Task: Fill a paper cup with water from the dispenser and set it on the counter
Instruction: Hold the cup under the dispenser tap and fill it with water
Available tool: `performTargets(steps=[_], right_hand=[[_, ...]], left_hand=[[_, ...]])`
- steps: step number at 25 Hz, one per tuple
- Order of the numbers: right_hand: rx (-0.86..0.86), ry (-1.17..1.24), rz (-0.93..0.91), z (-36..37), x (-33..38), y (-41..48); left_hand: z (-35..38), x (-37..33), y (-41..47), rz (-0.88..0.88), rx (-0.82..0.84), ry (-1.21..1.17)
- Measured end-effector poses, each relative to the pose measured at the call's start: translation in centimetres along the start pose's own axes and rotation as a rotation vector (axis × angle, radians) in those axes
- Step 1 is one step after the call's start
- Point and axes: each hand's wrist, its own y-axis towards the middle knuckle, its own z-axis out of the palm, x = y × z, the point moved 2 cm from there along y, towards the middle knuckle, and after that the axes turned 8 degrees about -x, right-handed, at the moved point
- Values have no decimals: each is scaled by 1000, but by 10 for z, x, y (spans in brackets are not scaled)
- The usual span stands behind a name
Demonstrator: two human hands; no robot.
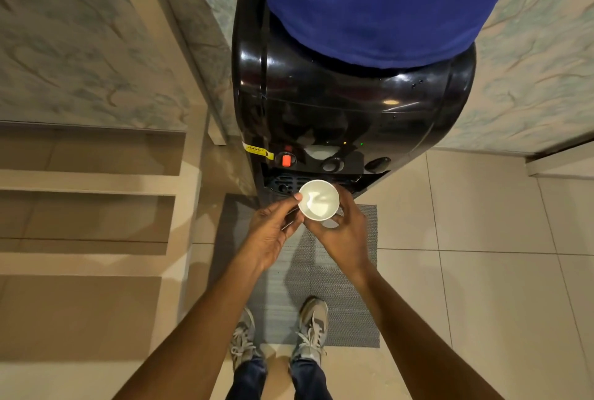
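Paper cup: the white paper cup point(319, 200) is held upright in the air, mouth toward the camera, just in front of the dispenser's tap recess; its inside shows a pale sheen, and whether that is water cannot be told.
Left hand: the left hand point(273, 232) pinches the cup's left rim, thumb tip on the edge, the other fingers curled beneath.
Right hand: the right hand point(345, 232) wraps the cup's right side, fingers bent round the wall and thumb near the lower rim.
Dispenser: the black water dispenser point(337, 104) stands straight ahead, carrying a blue bottle point(369, 4); a red tap button point(287, 160) sits left of two dark taps, all just beyond the cup's far edge.
Drip tray: a dark grille point(286, 181) lies under the taps, partly hidden by the cup.
Floor mat: a grey ribbed mat point(337, 296) runs from the dispenser's foot back to the person's sneakers point(311, 332).
Open room: bare beige tiles point(482, 271) spread to the right; on the left, stepped beige ledges point(86, 223) close in near the mat's left edge.
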Motion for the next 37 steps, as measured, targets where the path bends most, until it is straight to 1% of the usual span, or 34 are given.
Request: performTargets(steps=[3, 5, 7, 9, 11, 12, 17, 21, 24, 27, 32, 37], right_hand=[[-17, 9, 7, 4, -12, 0], [-35, 15, 19, 6, -24, 2], [-54, 22, 42, 9, -32, 8], [-64, 28, 48, 12, -36, 17], [-63, 48, 65, 14, -38, 26], [-60, 61, 82, 14, -38, 31], [-74, 59, 98, 17, -33, 51], [-81, 60, 106, 19, -37, 59], [-83, 59, 96, 21, -39, 59], [-91, 47, 86, 23, -39, 59], [-78, 40, 81, 24, -44, 60], [-71, 20, 42, 26, -39, 62]], left_hand=[[-2, 4, 6, 0, -13, 16], [1, 4, 8, 88, -58, 94], [4, -1, 8, 295, -156, 277], [9, -9, 4, 559, -229, 476], [19, -16, -4, 772, -219, 570], [24, -19, -7, 829, -202, 590], [48, -26, -15, 966, -118, 651], [60, -30, -17, 1086, -98, 655], [60, -32, -18, 1135, -120, 717], [59, -35, -19, 1223, -147, 801], [66, -34, -22, 1288, -196, 831], [74, -37, -17, 1281, -250, 871]])
